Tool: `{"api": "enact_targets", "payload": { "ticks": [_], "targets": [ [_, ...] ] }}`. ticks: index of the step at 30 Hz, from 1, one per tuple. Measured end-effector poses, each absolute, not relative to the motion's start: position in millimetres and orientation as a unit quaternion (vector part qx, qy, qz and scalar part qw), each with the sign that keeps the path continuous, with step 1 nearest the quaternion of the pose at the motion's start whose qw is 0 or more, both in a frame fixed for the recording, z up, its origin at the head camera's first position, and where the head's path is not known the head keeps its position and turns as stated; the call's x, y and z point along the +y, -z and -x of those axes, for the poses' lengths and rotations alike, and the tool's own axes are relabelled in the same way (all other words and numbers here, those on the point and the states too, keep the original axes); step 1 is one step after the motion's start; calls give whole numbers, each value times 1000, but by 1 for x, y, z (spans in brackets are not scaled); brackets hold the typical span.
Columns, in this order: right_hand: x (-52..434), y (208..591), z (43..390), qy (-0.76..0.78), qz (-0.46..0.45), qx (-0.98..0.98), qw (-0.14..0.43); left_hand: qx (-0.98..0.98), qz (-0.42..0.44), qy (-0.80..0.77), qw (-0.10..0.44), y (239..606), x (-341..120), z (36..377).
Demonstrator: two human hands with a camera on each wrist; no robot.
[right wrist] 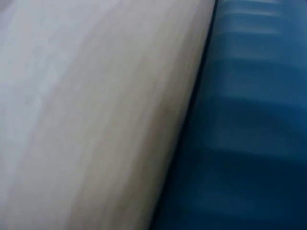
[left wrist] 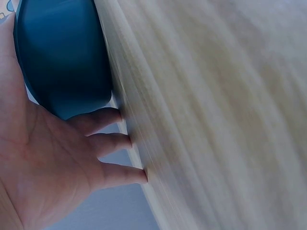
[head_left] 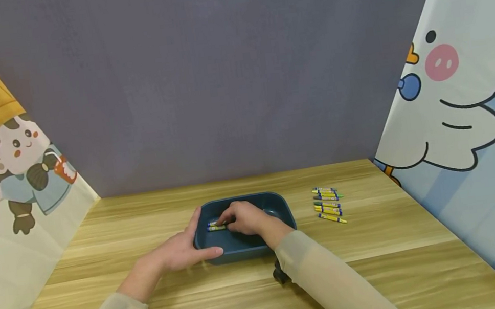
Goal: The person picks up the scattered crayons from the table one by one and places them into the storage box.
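Head view shows the right hand (head_left: 246, 218) reaching down inside a dark blue bin (head_left: 282, 207), its fingers curled over a yellow-and-blue crayon (head_left: 216, 227) that lies on the bin floor just beyond its fingertips (a second crayon seems to sit against it, too small to be sure). Whether the fingers pinch the crayon or only rest on it cannot be told. The crayon's long axis runs crosswise to the forearm, one end toward the left hand (head_left: 180, 252), which lies with straight fingers pressed flat against the bin's near-left wall. To do this well, I judge, the left hand should brace the bin while the right lowers the crayon flat and lets go close to the floor. Well off to the right hand's outer side, loose crayons (head_left: 328, 204) lie on the wooden table (head_left: 418, 257)
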State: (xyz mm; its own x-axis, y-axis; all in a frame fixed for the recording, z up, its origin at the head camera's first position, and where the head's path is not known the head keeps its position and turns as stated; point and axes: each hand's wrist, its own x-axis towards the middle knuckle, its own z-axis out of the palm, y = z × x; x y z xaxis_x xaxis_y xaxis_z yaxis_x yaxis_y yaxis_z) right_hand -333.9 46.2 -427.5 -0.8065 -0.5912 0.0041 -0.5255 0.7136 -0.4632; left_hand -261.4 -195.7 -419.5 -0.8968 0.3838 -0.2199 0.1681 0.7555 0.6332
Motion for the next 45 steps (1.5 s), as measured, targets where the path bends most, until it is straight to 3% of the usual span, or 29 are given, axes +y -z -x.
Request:
{"api": "enact_targets", "payload": {
  "ticks": [14,25,32,45],
  "targets": [
    [46,425,336,256,303,915,71,913,-148,-334,181,419,-196,261],
    [75,396,333,340,318,883,54,906,-157,-351,178,419,-195,261],
    [136,385,336,348,302,887,-4,916,-148,-333,167,419,-194,260],
    [290,409,355,350,197,916,-13,924,-150,-309,171,418,-193,257]
  ]
}}
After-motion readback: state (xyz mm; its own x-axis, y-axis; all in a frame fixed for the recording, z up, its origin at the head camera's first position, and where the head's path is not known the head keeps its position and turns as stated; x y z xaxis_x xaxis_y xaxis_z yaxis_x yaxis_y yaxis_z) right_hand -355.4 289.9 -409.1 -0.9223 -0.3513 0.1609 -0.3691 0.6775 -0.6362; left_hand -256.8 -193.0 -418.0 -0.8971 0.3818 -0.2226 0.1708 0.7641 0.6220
